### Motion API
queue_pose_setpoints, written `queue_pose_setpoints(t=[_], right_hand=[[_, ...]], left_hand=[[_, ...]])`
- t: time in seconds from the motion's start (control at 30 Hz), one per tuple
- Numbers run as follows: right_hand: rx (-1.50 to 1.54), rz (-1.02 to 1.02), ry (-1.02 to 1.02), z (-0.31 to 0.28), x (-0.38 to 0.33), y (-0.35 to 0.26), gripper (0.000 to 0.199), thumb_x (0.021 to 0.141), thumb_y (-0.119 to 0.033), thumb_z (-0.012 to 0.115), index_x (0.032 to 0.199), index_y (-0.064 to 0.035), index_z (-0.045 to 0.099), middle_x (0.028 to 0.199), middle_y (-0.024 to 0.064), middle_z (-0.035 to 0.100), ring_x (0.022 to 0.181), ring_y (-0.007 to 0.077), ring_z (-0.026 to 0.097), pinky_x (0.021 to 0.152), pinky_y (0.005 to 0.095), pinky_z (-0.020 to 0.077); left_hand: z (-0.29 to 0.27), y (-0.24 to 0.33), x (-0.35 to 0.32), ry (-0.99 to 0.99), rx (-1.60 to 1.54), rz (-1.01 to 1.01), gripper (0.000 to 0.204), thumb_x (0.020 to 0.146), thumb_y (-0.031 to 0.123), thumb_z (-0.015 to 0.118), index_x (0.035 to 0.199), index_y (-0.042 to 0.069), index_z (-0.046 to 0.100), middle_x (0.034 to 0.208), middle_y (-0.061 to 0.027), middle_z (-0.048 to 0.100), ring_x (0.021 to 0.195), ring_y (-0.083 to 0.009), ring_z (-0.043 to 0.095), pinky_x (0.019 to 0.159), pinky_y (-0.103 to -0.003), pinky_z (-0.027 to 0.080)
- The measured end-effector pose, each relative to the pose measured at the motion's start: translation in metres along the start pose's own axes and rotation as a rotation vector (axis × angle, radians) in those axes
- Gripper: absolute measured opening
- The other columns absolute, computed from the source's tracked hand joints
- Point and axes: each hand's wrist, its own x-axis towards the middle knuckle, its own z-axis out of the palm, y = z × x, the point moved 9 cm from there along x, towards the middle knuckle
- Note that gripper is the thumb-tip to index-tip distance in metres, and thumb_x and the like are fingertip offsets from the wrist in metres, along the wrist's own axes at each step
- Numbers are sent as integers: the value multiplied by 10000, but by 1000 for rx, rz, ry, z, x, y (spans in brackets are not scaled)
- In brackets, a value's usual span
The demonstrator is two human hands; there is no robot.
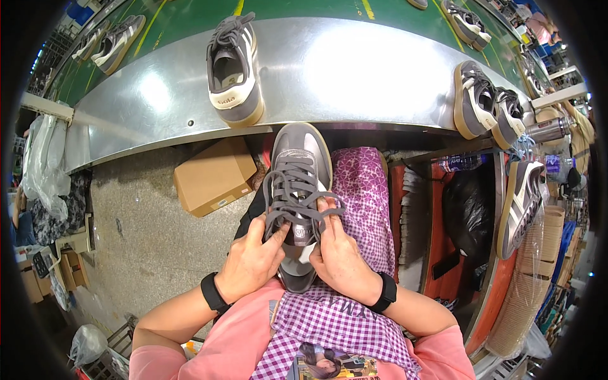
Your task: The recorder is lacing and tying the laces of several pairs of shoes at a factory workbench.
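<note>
A grey sneaker [297,139] with a gum sole is in front of me, toe pointing away, heel close to my body. Its dark grey shoelace [292,183] criss-crosses the tongue and hangs in loose loops at the top. On the left side of the shoe opening, my left hand [253,263] is closed, with thumb and fingers pinching the lace by the tongue. My right hand [345,259] is closed on the opposite side, fingertips on a loop of the lace and thumb near the collar. The fingertips partly hide the upper eyelets.
Beyond the sneaker runs a metal ledge [171,95] beside a green conveyor belt [183,19]. A matching shoe [235,79] stands on the ledge, a pair of shoes [474,101] to the right. Another shoe [520,206] rests at far right. A cardboard box [215,177] lies below the ledge.
</note>
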Motion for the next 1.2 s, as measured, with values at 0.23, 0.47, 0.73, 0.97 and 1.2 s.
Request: queue_pose_setpoints(t=[0.23,0.47,0.73,0.97,1.2], right_hand=[[40,36,-11,2,2,6,795,729,52,532,1433,112,168,1401,392,274,1239,505,411,943,446,483],[-34,-30,-244,-41,5,3,482,845,-105,626,1264,61,458,1210,260,551,892,376,645,719,411,539],[-78,-269,185,-47,62,-24,170,874,-105,614,949,46,633,1080,194,603,1127,373,520,933,412,451],[-72,-68,169,-71,69,-12,136,842,-84,652,953,-13,620,881,134,595,784,284,631,626,359,523],[-363,-307,85,-46,88,-34,178,741,-28,654,914,-24,612,823,117,560,740,290,606,659,386,504]], left_hand=[[2,-6,-1,11,-25,-18,508,692,11,652,1193,93,629,968,-166,495,642,-328,608,553,-413,543],[-54,1,4,221,52,198,413,634,267,770,1005,96,715,533,-14,478,481,-181,499,455,-291,371],[-27,-6,57,-19,-14,223,395,791,258,699,1107,33,625,1225,-148,586,1174,-343,537,972,-446,428],[-65,-30,70,237,-190,-36,131,798,143,706,900,64,686,798,-84,630,687,-254,637,616,-367,510],[-33,-12,100,-59,184,197,189,712,126,728,855,50,631,817,-91,576,795,-300,579,692,-416,463]])
